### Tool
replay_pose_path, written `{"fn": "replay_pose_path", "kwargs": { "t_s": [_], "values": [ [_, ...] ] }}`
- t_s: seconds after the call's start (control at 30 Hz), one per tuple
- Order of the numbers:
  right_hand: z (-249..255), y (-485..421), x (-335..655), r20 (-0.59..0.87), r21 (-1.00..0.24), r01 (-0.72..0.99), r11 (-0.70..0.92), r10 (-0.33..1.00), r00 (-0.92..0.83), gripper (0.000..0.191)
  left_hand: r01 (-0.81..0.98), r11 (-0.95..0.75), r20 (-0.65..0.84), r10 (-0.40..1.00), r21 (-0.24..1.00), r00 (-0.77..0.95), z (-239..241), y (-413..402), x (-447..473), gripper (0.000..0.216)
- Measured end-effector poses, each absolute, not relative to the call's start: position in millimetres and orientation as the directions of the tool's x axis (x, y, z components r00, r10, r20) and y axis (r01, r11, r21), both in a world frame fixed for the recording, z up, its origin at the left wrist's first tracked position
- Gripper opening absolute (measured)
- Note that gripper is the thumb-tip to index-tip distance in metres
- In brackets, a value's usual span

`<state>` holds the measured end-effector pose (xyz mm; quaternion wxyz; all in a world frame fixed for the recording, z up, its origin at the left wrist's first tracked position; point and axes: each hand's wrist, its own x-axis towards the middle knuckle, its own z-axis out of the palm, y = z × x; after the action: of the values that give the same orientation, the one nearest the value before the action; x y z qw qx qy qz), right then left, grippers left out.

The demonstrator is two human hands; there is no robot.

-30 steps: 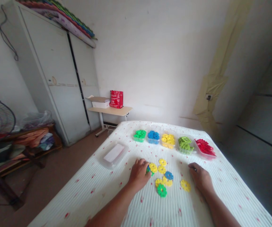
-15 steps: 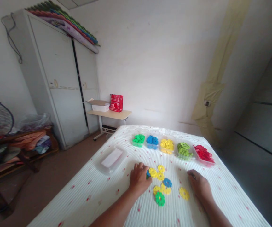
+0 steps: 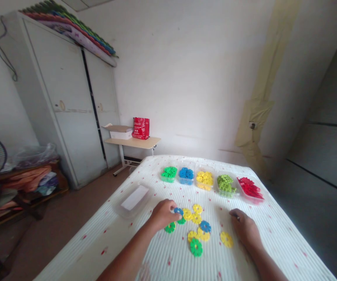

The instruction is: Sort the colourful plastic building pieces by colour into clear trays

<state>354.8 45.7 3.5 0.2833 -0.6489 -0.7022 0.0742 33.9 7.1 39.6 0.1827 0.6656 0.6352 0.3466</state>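
My left hand [image 3: 164, 214] is closed, thumb and fingers at the edge of a blue flower-shaped plastic disc [image 3: 178, 211]. Just below it lie a green disc [image 3: 170, 227] and another green one partly hidden. Yellow discs [image 3: 196, 218] spread over the cloth to the right of that hand. Nearer to me, a blue disc [image 3: 205, 226] overlaps yellow ones, with a green disc [image 3: 196, 247] in front. My right hand [image 3: 243, 224] rests curled on the table, and what its fingers hold, if anything, is too small to make out. A single yellow disc [image 3: 226, 239] lies beside it.
Across the far side stand clear tubs of green [image 3: 168, 174], blue [image 3: 186, 175], yellow [image 3: 205, 180], lime-green [image 3: 227, 185] and red pieces [image 3: 250, 190]. A translucent lid [image 3: 134, 201] lies on the left of the cloth-covered table [image 3: 145, 169]. A side table [image 3: 136, 142] bears a red bag.
My left hand has drawn back to the left and lifted slightly, and the blue disc and green discs by it show more. The right hand keeps its pose. The view has shifted a little.
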Motion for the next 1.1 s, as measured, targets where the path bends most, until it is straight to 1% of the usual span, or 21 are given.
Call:
{"fn": "replay_pose_path", "kwargs": {
  "t_s": [0.1, 0.13, 0.27, 0.33, 0.4, 0.53, 0.57, 0.7, 0.8, 0.93, 1.0, 1.1],
  "values": [
    [4, 45, 354, 0.308, -0.478, 0.867, 0.141, 0.951, 0.015, 0.023, 0.746, -0.107, 0.221, 0.974, 0.657, -0.055, 67, 35, 39, 0.015],
    [4, 45, 353, 0.307, -0.479, 0.867, 0.139, 0.951, 0.018, 0.023, 0.757, -0.093, 0.229, 0.970, 0.647, -0.076, 77, 48, 43, 0.019],
    [5, 44, 352, 0.292, -0.488, 0.864, 0.128, 0.956, 0.023, 0.024, 0.784, -0.014, 0.274, 0.941, 0.621, -0.201, 106, 97, 60, 0.048],
    [6, 44, 352, 0.285, -0.496, 0.859, 0.125, 0.958, 0.025, 0.025, 0.789, 0.017, 0.284, 0.928, 0.614, -0.241, 106, 107, 65, 0.056],
    [7, 44, 352, 0.279, -0.505, 0.854, 0.127, 0.960, 0.022, 0.025, 0.793, 0.027, 0.290, 0.923, 0.609, -0.254, 97, 103, 67, 0.051],
    [7, 44, 352, 0.287, -0.498, 0.856, 0.139, 0.958, 0.012, 0.023, 0.796, -0.002, 0.289, 0.932, 0.605, -0.217, 59, 63, 62, 0.023],
    [7, 44, 352, 0.292, -0.491, 0.860, 0.138, 0.956, 0.013, 0.023, 0.793, -0.011, 0.286, 0.936, 0.609, -0.206, 49, 51, 60, 0.020],
    [8, 42, 350, 0.283, -0.464, 0.877, 0.126, 0.959, 0.012, 0.024, 0.765, -0.066, 0.292, 0.942, 0.641, -0.163, 18, 11, 44, 0.020],
    [12, 43, 339, 0.256, -0.478, 0.868, 0.133, 0.967, -0.007, 0.026, 0.722, -0.118, 0.317, 0.937, 0.682, -0.146, 8, -1, 34, 0.024],
    [23, 48, 303, 0.240, -0.511, 0.825, 0.241, 0.962, -0.132, 0.029, 0.675, -0.148, 0.350, 0.921, 0.723, -0.174, 6, -2, 30, 0.026],
    [29, 51, 279, 0.196, -0.483, 0.841, 0.243, 0.966, -0.167, 0.030, 0.662, -0.163, 0.364, 0.914, 0.732, -0.177, 7, -1, 31, 0.026],
    [32, 54, 248, 0.110, -0.410, 0.891, 0.194, 0.981, -0.163, 0.031, 0.644, -0.181, 0.376, 0.910, 0.743, -0.177, 6, -1, 32, 0.026]
  ]
}}
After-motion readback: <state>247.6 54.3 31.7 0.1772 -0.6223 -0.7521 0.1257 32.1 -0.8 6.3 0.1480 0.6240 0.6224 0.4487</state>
